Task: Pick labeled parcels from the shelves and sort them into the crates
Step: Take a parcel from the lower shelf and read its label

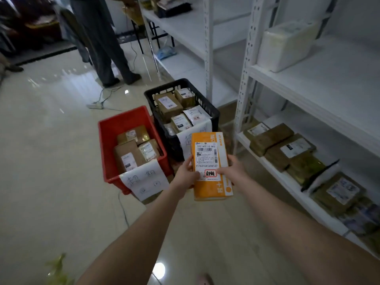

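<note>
Fingers (189, 162) of the left hand (185, 174) and right hand (233, 171) are clamped on the edges of the parcel (212, 190), which is held label (206, 155) up above the floor (51, 140), near the red crate (107, 145) and black crate (213, 114). With the crates side by side, a misread stamp (210, 173) could see it dropped in the wrong one
</note>
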Motion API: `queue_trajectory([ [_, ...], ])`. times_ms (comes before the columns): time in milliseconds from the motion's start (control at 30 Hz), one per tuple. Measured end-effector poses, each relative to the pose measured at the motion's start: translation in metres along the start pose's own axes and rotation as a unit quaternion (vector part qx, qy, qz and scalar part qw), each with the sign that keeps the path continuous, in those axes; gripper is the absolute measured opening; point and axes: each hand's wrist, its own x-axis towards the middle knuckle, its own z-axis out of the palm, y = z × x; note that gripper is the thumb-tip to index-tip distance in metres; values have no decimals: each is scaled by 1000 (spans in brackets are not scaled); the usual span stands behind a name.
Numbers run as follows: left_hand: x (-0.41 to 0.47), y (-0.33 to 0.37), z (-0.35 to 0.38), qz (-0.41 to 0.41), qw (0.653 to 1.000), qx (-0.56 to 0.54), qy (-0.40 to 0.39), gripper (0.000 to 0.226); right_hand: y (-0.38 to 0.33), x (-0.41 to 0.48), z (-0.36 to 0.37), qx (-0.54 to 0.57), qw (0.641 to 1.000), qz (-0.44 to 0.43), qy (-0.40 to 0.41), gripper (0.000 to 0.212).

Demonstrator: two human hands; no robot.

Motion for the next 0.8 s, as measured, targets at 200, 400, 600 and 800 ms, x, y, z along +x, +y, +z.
queue_trajectory([
  [200, 37, 1, -100, -11, 995, -57, 76, 65, -54, 44, 100, -43, 997, -34, -55, 69],
  [400, 97, 6, -185, -33, 985, -90, 145, 62, -101, 110, 189, -80, 989, -43, -116, 67],
  [600, 194, 17, -273, -67, 975, -87, 195, 59, -146, 211, 289, -95, 981, -17, -169, 69],
  [800, 288, 35, -351, -90, 971, -75, 207, 60, -189, 299, 374, -142, 975, -9, -173, 69],
])
